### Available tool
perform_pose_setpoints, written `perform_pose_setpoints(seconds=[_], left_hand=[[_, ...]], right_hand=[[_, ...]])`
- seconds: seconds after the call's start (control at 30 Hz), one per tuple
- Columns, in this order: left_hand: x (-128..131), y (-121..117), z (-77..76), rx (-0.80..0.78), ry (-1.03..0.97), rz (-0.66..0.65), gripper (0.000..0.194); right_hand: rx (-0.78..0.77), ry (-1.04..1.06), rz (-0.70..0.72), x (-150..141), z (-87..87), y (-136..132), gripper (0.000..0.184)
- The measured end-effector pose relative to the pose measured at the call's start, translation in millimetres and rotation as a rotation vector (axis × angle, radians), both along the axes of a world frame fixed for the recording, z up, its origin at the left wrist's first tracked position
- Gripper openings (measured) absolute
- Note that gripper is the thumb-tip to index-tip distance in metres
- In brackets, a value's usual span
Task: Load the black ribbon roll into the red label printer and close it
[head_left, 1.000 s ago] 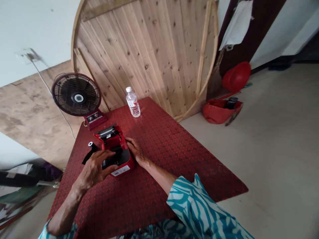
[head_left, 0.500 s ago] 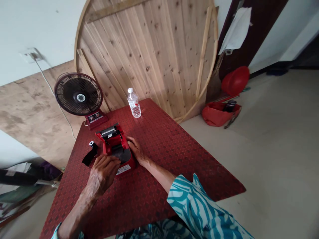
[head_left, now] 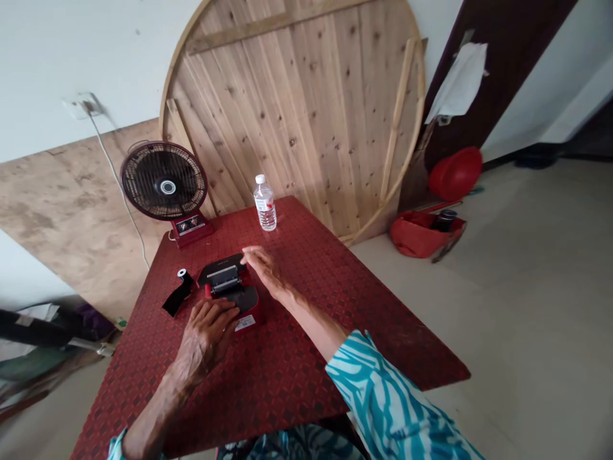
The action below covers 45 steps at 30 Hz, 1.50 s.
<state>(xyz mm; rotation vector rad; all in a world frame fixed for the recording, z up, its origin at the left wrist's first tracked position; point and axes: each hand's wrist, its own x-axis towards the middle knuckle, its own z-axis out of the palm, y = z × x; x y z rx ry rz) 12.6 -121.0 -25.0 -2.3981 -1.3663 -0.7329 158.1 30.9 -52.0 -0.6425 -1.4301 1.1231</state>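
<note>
While the left hand point(head_left: 207, 327), fingers loosely bent, hides the near-left corner of the red-and-black device point(head_left: 248, 299), the right hand point(head_left: 266, 271), fingers nearly straight, touches its lid point(head_left: 221, 264); can't tell if either's actually gripping. Device's on the red table point(head_left: 335, 306), front label point(head_left: 245, 322) too tiny to read.

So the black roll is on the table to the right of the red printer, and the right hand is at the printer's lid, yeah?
No: in the head view, the black roll lies to the left of the red printer. It is on the table, and the right hand is at the printer's lid.
</note>
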Motion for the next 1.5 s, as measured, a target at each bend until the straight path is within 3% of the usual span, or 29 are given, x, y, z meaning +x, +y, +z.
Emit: perform_pose_setpoints(seconds=[0.2,0.3,0.4,0.53,0.77,0.97,1.13,1.33,1.5], left_hand=[[-10,0,-0.1,-0.104,-0.147,-0.021,0.019],[-23,7,3.3,-0.189,-0.496,0.172,0.023],[-32,20,0.3,-0.245,-0.944,0.38,0.04],[-30,34,-13.8,-0.44,-1.265,0.321,0.062],[-18,38,-32.1,-0.546,-1.608,0.242,0.068],[-12,40,-35.5,-0.579,-1.757,0.217,0.068],[-9,39,-36.7,-0.566,-1.768,0.169,0.069],[-2,27,-36.5,-0.492,-1.742,0.216,0.071],[-6,19,-45.3,-0.388,-1.68,0.247,0.058]], right_hand=[[-0.099,0.054,-0.031,7,-25.6,-34,0.015],[-0.232,0.114,0.018,3,-27.8,-34,0.025],[-0.342,0.191,0.077,0,-29.6,-32,0.029],[-0.364,0.196,0.086,2,-31.2,-33,0.033],[-0.425,0.159,0.082,6,-34.3,-34,0.038],[-0.46,0.149,0.093,8,-38.7,-38,0.043],[-0.471,0.161,0.099,6,-39.9,-43,0.046],[-0.469,0.206,0.042,3,-69.7,-45,0.043],[-0.515,0.205,0.036,4,-84.0,-44,0.041]])
